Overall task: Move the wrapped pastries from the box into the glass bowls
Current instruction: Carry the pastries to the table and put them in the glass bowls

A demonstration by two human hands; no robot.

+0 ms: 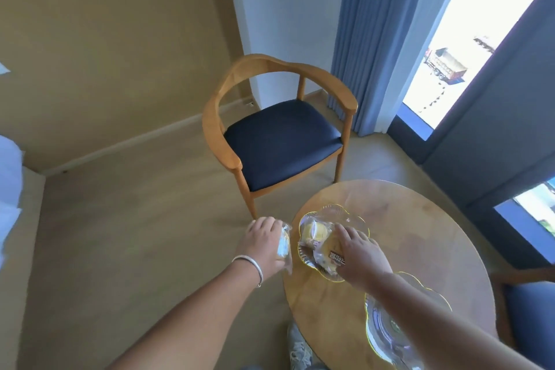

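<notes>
1. A wrapped pastry [283, 246] is gripped in the left hand [264, 245], off the left edge of the round wooden table [420, 237].
2. The right hand [362, 255] is laid on a second pastry [330, 258] inside the far glass bowl [345, 219]; whether it is gripped cannot be told.
3. A third pastry [312, 234] is seen in that bowl.
4. The near glass bowl [390, 336] is partly hidden by the right forearm.
5. A wooden chair [279, 141] is placed behind the table.

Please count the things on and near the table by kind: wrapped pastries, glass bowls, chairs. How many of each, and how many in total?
Wrapped pastries: 3, two in the far bowl, one in the left hand
Glass bowls: 2
Chairs: 2
Total: 7
</notes>
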